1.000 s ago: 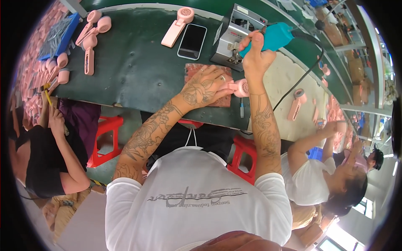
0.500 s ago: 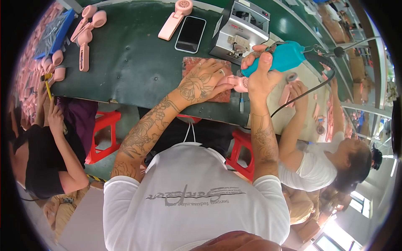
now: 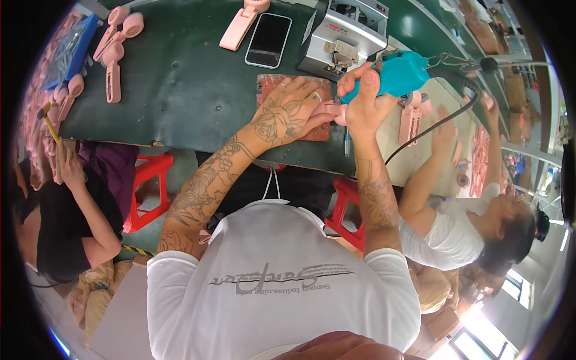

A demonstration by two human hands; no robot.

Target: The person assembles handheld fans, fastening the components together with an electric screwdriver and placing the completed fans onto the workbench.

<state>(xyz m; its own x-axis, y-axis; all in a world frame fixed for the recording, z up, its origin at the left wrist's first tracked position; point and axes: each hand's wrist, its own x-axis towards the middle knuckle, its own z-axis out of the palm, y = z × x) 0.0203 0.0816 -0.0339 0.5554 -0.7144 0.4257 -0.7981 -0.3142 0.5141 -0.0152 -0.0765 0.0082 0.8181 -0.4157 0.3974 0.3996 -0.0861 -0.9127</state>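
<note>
My left hand (image 3: 291, 111) lies over a brick-red mat (image 3: 267, 90), its fingers closed on a pink handheld fan (image 3: 329, 108) and pressing it down. The fan's round head is partly covered by my right hand (image 3: 367, 108). That hand is wrapped around a teal electric screwdriver (image 3: 401, 73), which lies tilted with its nose at the fan's neck. The bit's tip is hidden behind my fingers. A small screwdriver with a blue handle (image 3: 347, 143) rests beside the mat, just below the fan.
Beyond the mat stand a silver machine (image 3: 343, 45), a phone (image 3: 269, 41) and another pink fan (image 3: 240, 25). More fans (image 3: 113, 72) and a blue tray (image 3: 81, 51) are at left. A black cable (image 3: 435, 129) hangs at right. A person sits on each side; the left one holds a hammer (image 3: 49, 125).
My view has shifted slightly; both hands stay on the fan and the driver. The left person's hammer has swung left. At right, the person's hand has left a pink fan.
</note>
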